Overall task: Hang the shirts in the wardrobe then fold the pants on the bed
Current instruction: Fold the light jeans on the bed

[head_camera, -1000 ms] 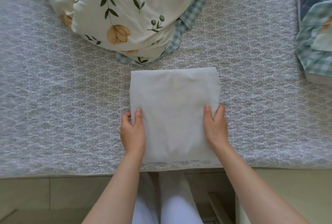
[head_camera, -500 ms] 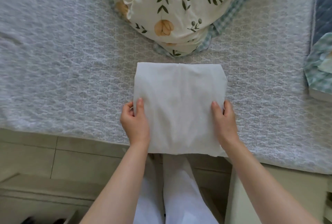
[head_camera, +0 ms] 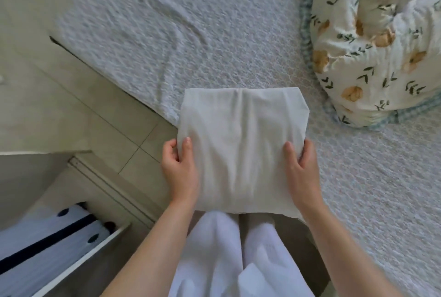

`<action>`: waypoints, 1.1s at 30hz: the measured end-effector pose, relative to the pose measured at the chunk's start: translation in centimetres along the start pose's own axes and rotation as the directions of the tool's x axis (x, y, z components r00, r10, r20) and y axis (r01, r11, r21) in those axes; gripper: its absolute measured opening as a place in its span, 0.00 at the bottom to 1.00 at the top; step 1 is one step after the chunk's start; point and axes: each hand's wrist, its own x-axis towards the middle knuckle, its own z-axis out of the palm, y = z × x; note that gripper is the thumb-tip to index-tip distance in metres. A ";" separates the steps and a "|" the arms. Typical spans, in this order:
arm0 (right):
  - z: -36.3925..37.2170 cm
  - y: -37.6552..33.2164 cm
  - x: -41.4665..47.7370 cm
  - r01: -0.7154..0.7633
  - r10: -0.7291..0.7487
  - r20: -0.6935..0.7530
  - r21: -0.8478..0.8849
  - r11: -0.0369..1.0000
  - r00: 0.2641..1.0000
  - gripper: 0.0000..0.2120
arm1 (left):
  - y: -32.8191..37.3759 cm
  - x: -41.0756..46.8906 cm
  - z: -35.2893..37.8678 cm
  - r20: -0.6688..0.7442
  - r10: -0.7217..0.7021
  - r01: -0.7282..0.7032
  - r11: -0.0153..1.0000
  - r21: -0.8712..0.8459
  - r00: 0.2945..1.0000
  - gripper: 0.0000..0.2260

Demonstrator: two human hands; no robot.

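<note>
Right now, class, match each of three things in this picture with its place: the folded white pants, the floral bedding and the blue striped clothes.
Things: 1 folded white pants; 2 floral bedding; 3 blue striped clothes.
Places: A heaped on the bed, upper right; B in a white-edged compartment, lower left; C gripped between left hand and right hand.
Pairs: 1-C, 2-A, 3-B.

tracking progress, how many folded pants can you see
1: the folded white pants, gripped at its sides by the left hand and right hand, over the edge of the bed. More may lie out of frame.
</note>
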 end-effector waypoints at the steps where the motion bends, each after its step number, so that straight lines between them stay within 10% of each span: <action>1: 1.7 -1.5 -0.5 0.026 -0.025 0.026 -0.024 0.999 0.999 0.11 | 0.6 0.7 -2.1 -0.030 -0.017 0.016 1.000 -0.023 0.999 0.06; 13: 19.8 -16.9 -5.4 0.400 -0.267 0.470 -0.208 0.893 0.841 0.20 | 4.3 5.4 -19.8 -0.498 -0.192 0.072 0.966 -0.250 0.846 0.12; 33: 39.1 -36.3 -14.4 0.801 -0.295 0.939 0.039 0.597 0.175 0.26 | 13.1 7.5 -31.0 -0.847 -0.447 -0.040 0.878 -0.477 0.287 0.04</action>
